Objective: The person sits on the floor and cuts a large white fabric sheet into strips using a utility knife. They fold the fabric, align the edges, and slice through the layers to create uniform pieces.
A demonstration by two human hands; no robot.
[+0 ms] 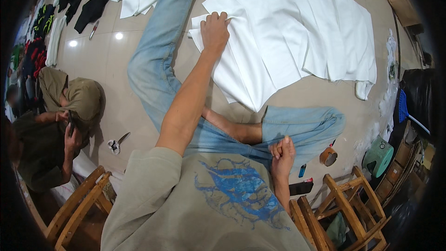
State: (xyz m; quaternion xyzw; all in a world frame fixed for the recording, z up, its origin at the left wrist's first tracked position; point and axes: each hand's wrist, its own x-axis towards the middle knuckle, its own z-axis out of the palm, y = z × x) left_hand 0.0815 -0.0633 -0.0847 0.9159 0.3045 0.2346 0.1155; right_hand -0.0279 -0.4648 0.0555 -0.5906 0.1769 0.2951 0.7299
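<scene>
Head view, pinching fanned white fabric panels [278, 37] on tiled floor [111, 125] with left hand [215, 32], with right hand [282, 152] curled above blue jeans [309, 123], thumb against fingers.

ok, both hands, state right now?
Left hand: closed on the white cloth, near its left end.
Right hand: closed, fingers curled; nothing visible in it, though something small could be hidden.

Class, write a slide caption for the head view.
Left hand on white cloth pieces fanned across a tiled floor; right hand curled, away from them.
</scene>
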